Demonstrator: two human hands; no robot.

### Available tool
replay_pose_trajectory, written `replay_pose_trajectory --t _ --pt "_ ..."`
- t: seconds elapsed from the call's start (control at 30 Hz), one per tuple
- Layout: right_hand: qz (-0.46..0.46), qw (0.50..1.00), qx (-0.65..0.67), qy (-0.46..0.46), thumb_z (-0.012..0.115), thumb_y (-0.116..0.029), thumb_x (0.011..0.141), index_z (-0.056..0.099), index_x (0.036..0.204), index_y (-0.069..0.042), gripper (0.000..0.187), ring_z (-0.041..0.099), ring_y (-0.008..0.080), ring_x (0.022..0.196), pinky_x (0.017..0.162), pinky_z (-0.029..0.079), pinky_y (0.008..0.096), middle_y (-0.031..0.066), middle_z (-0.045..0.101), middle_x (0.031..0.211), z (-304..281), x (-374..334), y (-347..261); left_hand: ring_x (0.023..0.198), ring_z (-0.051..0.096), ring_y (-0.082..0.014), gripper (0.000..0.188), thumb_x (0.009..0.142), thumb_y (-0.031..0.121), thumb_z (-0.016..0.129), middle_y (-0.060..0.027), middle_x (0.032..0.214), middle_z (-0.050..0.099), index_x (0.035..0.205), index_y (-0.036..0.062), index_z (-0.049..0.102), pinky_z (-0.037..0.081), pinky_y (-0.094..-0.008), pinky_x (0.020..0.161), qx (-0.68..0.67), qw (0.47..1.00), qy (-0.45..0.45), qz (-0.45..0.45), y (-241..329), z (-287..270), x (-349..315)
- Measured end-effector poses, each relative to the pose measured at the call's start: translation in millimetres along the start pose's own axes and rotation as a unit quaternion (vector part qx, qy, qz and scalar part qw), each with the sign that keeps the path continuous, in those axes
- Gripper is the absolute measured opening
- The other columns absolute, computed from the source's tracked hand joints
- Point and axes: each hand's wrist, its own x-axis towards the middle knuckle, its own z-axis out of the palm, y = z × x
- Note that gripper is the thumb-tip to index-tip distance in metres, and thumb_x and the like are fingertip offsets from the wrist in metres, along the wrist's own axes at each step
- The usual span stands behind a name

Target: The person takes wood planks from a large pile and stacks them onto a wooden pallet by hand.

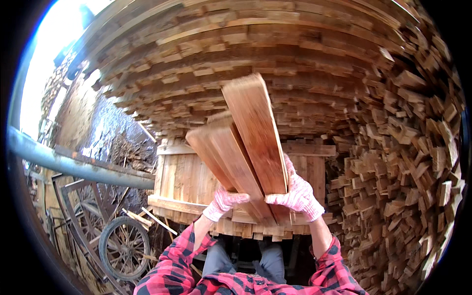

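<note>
Several wooden boards (pixel 258 132) are held upright and tilted between my two gloved hands, fanned apart at their far ends. My left hand (pixel 224 202), in a pink-and-white knit glove, grips the lower left edge, its thumb lying across the front. On the other side my right hand (pixel 298 194), gloved alike, wraps the right edge with its thumb on the nearest board. Below the boards lies a low layer of planks (pixel 179 177) with cross strips over it. The fingers behind the boards are hidden.
A tall stack of boards (pixel 206 59) rises ahead. Loose wood pieces (pixel 393 196) are heaped high along the right. At the left are a blue-grey metal pipe (pixel 78 163), a spoked wheel (pixel 124 248) and scattered thin sticks (pixel 160 221).
</note>
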Motion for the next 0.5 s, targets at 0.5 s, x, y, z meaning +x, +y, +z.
replay_pose_trajectory --t 0.5 --pt "0.239 0.960 0.135 -0.057 0.075 -0.064 0.078 0.017 0.160 -0.007 0.116 0.048 0.0371 0.138 0.113 0.039 0.0383 0.0268 0.048 0.149 355.6 74.1 26.9 0.108 0.064 -0.0181 0.052 0.087 0.033 0.079 -0.0064 0.115 0.069 0.126 0.0032 0.064 0.051 -0.0361 0.096 -0.177 0.936 0.218 -0.210 -132.4 -272.0 -108.1"
